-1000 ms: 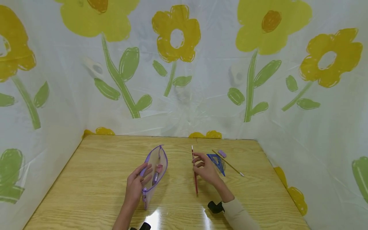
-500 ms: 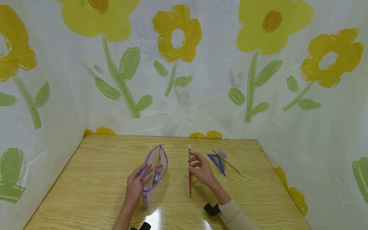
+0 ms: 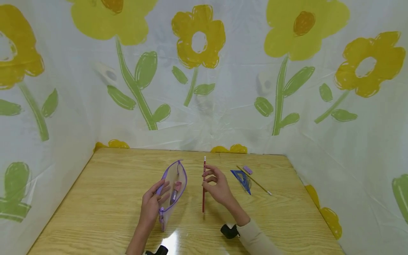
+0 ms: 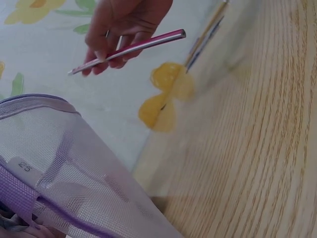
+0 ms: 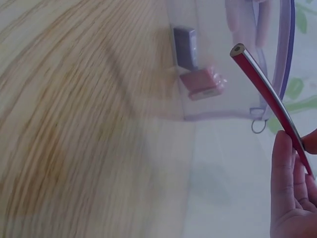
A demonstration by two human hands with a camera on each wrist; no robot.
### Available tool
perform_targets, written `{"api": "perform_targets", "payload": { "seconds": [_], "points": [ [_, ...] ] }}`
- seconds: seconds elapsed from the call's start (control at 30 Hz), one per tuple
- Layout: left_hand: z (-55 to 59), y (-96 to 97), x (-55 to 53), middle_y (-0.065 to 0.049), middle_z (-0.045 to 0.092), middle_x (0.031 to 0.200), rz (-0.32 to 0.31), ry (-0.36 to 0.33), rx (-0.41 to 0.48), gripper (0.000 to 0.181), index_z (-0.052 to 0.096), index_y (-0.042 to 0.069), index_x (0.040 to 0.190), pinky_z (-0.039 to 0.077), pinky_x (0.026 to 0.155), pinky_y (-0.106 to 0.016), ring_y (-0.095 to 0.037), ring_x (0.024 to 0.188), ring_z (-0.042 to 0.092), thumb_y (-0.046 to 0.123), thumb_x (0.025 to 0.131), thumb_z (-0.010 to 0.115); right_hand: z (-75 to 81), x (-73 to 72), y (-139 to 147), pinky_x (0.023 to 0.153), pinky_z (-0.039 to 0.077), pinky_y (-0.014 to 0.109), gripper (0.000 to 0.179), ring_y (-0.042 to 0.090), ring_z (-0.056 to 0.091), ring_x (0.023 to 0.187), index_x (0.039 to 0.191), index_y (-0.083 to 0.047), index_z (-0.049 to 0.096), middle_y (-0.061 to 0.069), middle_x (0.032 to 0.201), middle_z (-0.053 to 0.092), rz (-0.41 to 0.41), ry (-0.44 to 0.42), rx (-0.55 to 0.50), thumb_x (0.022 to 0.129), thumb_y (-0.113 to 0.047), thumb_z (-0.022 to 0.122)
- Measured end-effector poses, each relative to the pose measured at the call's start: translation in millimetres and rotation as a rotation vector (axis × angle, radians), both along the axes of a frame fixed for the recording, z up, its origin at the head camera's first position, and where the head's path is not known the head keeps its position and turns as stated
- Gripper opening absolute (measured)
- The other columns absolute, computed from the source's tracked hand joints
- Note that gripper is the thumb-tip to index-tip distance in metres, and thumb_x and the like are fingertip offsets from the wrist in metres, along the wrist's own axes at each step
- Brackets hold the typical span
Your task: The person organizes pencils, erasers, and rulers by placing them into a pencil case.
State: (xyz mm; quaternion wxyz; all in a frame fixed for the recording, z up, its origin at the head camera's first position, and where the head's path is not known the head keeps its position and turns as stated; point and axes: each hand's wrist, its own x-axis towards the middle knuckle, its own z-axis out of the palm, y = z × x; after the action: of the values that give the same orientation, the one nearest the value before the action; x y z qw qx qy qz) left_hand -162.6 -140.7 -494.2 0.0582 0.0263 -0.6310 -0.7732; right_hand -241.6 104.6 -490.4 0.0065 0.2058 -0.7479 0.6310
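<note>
Mesh pouch, purple-edged, open-mouthed in the left hand, with its filling, by judgement, partly done.

Left fingers and thumb grip the pouch's left side; the right hand, to the right of the pouch and apart from it, pinches a red pencil between thumb and fingertips, not yet inside. Farther right of the pouch lie a yellow pencil and, just beside it, a blue set square, both apparently left to pack. Inside the pouch, small pink and dark contents count as done; a lilac eraser, well right of the pouch, does not. Smallest is a pale tag at the pouch, perhaps reading "25", though mesh and blur make this uncertain; no brand is legible.
</note>
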Motion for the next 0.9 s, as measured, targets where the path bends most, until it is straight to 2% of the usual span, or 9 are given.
{"api": "perform_targets", "payload": {
  "seconds": [0.13, 0.27, 0.4, 0.63, 0.77, 0.9],
  "points": [
    [-1.4, 0.4, 0.5, -0.034, 0.047, 0.147, -0.002, -0.004, -0.01, 0.061, 0.038, -0.013, 0.149, 0.054, 0.106, -0.033, -0.015, 0.122, 0.063, -0.013, 0.09, 0.021, 2.1, 2.2, -5.6, 0.061, 0.065, 0.036, 0.054, 0.017, 0.066, 0.083, 0.141, -0.007, 0.053, 0.023, 0.112, 0.06, 0.021, 0.015, -0.029, 0.091, 0.009, 0.061],
    [-3.4, 1.0, 1.1, -0.033, 0.047, 0.147, -0.009, -0.004, -0.026, 0.061, 0.038, -0.012, 0.149, 0.054, 0.105, -0.032, -0.028, 0.129, 0.059, -0.013, 0.091, 0.021, 5.1, 4.3, -11.2, 0.061, 0.065, 0.043, 0.053, 0.016, 0.066, 0.082, 0.142, -0.006, 0.052, 0.025, 0.112, 0.059, 0.042, 0.036, -0.051, 0.092, 0.009, 0.06],
    [-4.9, 1.7, 1.8, -0.033, 0.047, 0.147, -0.014, -0.001, -0.034, 0.06, 0.037, -0.012, 0.149, 0.054, 0.106, -0.033, -0.036, 0.132, 0.055, -0.013, 0.091, 0.021, 10.0, 6.2, -16.8, 0.061, 0.065, 0.04, 0.054, 0.015, 0.066, 0.082, 0.144, -0.005, 0.051, 0.029, 0.113, 0.058, 0.046, 0.053, -0.064, 0.092, 0.008, 0.06],
    [-5.2, 2.2, 1.2, -0.034, 0.047, 0.147, -0.008, -0.004, -0.021, 0.059, 0.037, -0.013, 0.148, 0.053, 0.106, -0.032, -0.031, 0.129, 0.058, -0.013, 0.091, 0.022, 23.3, 5.8, -27.3, 0.061, 0.066, 0.037, 0.054, 0.015, 0.065, 0.083, 0.145, -0.004, 0.05, 0.029, 0.116, 0.058, 0.039, 0.056, -0.09, 0.093, 0.009, 0.059],
    [-3.4, 2.0, 0.5, -0.034, 0.048, 0.147, -0.001, -0.004, -0.017, 0.059, 0.037, -0.013, 0.148, 0.053, 0.106, -0.033, -0.027, 0.127, 0.06, -0.013, 0.091, 0.022, 31.2, 2.2, -34.4, 0.061, 0.066, 0.037, 0.055, 0.02, 0.065, 0.083, 0.145, 0.001, 0.048, 0.031, 0.115, 0.057, 0.021, 0.086, -0.105, 0.092, 0.012, 0.057],
    [-0.7, 2.7, 0.8, -0.034, 0.048, 0.146, 0.005, -0.008, -0.032, 0.059, 0.038, -0.013, 0.148, 0.054, 0.105, -0.033, -0.026, 0.127, 0.061, -0.013, 0.091, 0.022, 39.6, 0.2, -40.4, 0.062, 0.064, 0.029, 0.055, 0.017, 0.064, 0.085, 0.145, 0.003, 0.044, 0.031, 0.117, 0.054, -0.001, 0.105, -0.14, 0.092, 0.012, 0.056]
  ]
}}
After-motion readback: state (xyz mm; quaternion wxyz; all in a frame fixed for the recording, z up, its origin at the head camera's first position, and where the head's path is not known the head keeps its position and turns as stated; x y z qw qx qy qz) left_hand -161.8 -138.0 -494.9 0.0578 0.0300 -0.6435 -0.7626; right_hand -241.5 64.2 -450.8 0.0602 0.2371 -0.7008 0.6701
